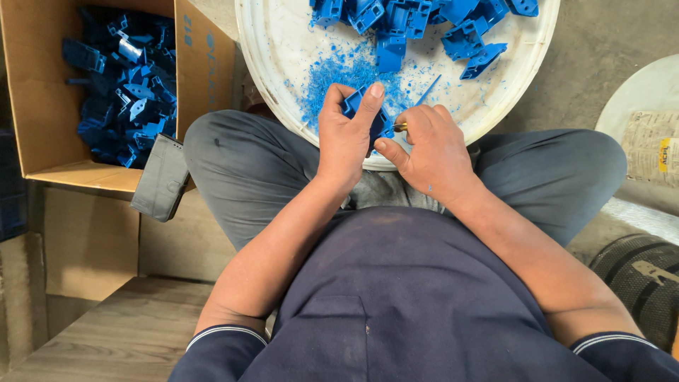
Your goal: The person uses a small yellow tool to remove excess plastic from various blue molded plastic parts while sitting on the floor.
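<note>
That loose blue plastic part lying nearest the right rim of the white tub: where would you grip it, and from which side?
Probably across the long side edges of the loose blue part, coming from above on the right rim side. It lies flat, apart from the pile, over bare tub floor, so fingers have room there.

Both hands (389,138) close together, fingers curled, forearms converging.

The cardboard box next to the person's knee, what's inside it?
The cardboard box holds a heap of blue plastic parts, some with pale shiny faces. Only the top layer shows; whatever lies underneath is covered, and the heap's far side is in shadow.
</note>
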